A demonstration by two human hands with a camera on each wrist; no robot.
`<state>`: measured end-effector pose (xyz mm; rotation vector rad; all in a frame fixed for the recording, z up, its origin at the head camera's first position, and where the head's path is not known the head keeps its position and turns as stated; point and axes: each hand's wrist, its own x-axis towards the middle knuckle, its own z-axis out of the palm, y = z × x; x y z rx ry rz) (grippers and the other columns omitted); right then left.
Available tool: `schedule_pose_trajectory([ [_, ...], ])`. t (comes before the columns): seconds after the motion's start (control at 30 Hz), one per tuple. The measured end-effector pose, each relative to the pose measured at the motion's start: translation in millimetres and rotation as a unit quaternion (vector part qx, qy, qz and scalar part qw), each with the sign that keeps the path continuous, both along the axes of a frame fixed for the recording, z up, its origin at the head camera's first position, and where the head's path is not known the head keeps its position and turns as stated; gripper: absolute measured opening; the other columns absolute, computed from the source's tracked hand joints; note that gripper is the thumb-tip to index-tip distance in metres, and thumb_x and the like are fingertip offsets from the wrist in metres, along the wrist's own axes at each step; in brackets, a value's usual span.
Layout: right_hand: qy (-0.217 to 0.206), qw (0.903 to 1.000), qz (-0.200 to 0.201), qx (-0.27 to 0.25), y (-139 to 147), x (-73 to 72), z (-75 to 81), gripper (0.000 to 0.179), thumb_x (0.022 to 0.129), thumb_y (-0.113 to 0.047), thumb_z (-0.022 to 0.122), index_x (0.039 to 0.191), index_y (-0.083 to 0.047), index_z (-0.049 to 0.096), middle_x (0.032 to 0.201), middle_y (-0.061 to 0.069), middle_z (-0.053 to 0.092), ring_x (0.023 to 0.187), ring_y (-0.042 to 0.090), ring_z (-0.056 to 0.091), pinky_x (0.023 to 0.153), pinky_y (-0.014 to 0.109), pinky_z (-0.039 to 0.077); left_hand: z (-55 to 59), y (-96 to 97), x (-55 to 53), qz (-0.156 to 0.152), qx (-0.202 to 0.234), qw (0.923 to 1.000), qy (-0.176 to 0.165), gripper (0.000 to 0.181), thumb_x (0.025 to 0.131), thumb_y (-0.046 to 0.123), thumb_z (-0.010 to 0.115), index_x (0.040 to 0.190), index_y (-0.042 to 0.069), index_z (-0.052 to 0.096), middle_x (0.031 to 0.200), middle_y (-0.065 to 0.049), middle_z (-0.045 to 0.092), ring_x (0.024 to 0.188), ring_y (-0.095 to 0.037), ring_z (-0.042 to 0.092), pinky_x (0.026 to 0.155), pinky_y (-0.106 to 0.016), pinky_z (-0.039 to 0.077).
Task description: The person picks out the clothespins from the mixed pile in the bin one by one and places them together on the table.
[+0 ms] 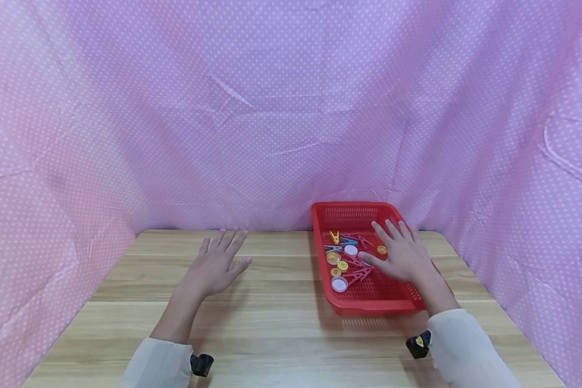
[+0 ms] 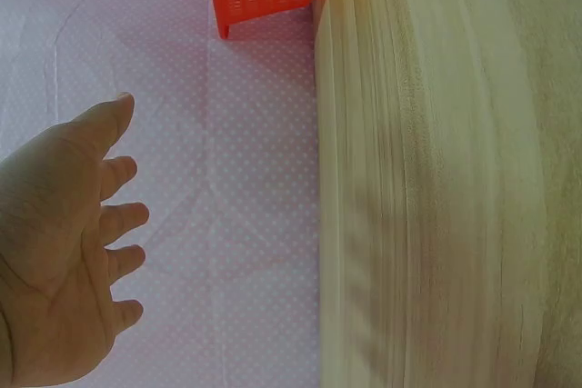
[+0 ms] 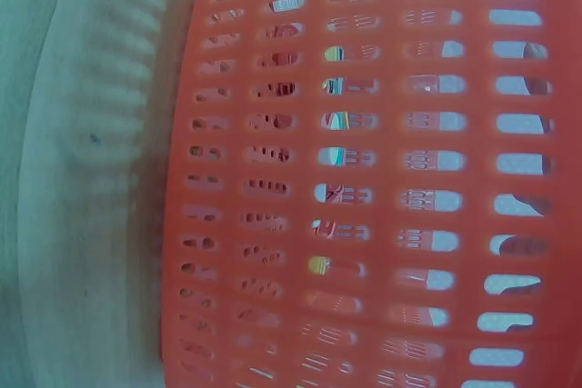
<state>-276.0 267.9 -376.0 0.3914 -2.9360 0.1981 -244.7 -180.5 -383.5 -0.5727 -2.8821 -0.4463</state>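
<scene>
My left hand [image 1: 215, 269] hovers over the left half of the wooden table, fingers spread and nothing held. The left wrist view shows the same hand [image 2: 64, 243] from the thumb side. Over the right part of a red slotted plastic basket [image 1: 378, 311] is my right hand [image 1: 402, 257], also with spread fingers and holding nothing. Inside the basket lie yellow [image 1: 334, 237], blue and pink clothespins, along with white bottle caps [image 1: 339, 284] and yellow bottle caps [image 1: 342, 265]. The right hand hides part of the contents. The basket's slotted wall [image 3: 382, 170] fills most of the right wrist view.
The wooden table [image 1: 271, 318] runs up to a pink dotted cloth [image 1: 271, 161] that hangs behind and on both sides. The basket stands right of the middle, near the table's back edge. Black devices [image 1: 201, 365] sit at both wrists.
</scene>
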Motion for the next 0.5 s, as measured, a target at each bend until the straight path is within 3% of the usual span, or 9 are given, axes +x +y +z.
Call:
schedule_pose_trajectory([
  [0.5,-0.007,0.9999,-0.008,0.004,-0.3,1.3,-0.2,0.104,0.087,-0.076,0.058,0.161,-0.008,0.029,0.163,0.029,0.025,0.148,0.058,0.012,0.118,0.070,0.005,1.0,-4.5,-2.4,0.003,-0.007,1.0000,0.000,0.071,0.107,0.051,0.045,0.163,0.013,0.025,0.167,-0.020,0.021,0.154,-0.044,0.012,0.120,-0.067,0.004],
])
